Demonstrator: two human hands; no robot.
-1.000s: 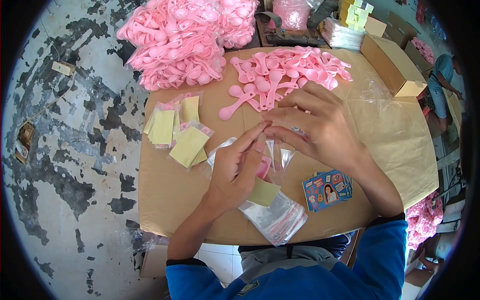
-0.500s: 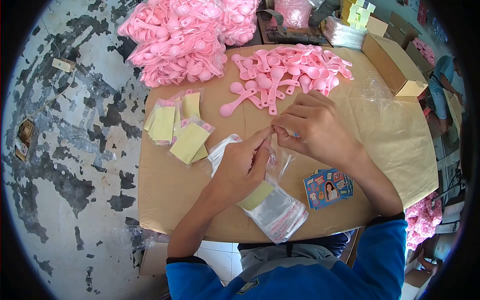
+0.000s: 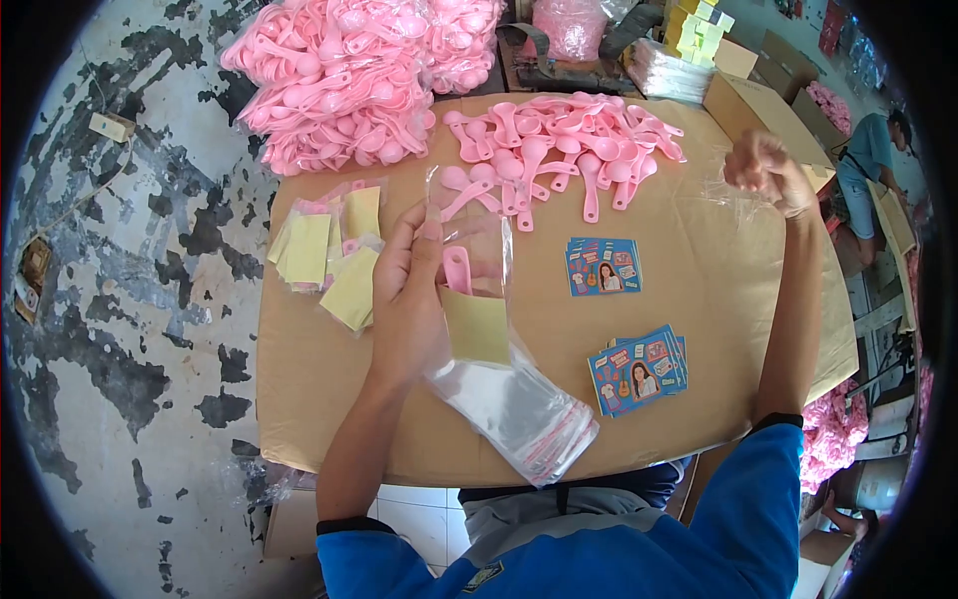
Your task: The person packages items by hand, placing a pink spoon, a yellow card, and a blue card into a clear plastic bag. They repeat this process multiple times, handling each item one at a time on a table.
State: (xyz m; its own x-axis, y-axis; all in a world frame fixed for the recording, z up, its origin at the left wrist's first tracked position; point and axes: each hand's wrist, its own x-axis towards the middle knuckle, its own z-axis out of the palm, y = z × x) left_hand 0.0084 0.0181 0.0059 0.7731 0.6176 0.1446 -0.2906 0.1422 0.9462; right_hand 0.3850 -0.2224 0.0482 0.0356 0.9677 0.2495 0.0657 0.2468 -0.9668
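Observation:
My left hand (image 3: 409,290) pinches the edge of a clear plastic bag (image 3: 489,240), held upright over the table. Inside the bag are a pink measuring spoon (image 3: 456,270), its handle showing, and a yellow card (image 3: 477,326). Beneath it lies a stack of clear resealable bags (image 3: 529,419). My right hand (image 3: 770,175) is raised at the table's right side, fingers curled, above thin clear plastic scraps (image 3: 743,195). Whatever its fingers may hold is too small to make out. Two piles of blue printed cards, one farther back (image 3: 603,268) and one nearer (image 3: 639,371), lie between my hands.
Loose pink spoons (image 3: 569,150) are heaped at the back of the paper-covered table (image 3: 718,299). Big bags of spoons (image 3: 339,90) stand back left. Packed bags with yellow cards (image 3: 304,250) lie at left. A cardboard box (image 3: 763,115) and another person (image 3: 868,165) are at right.
My hands have come apart; the right has swung out to the far right. My left hand has moved left with the bag, whose contents now show. The farther card pile has come into view.

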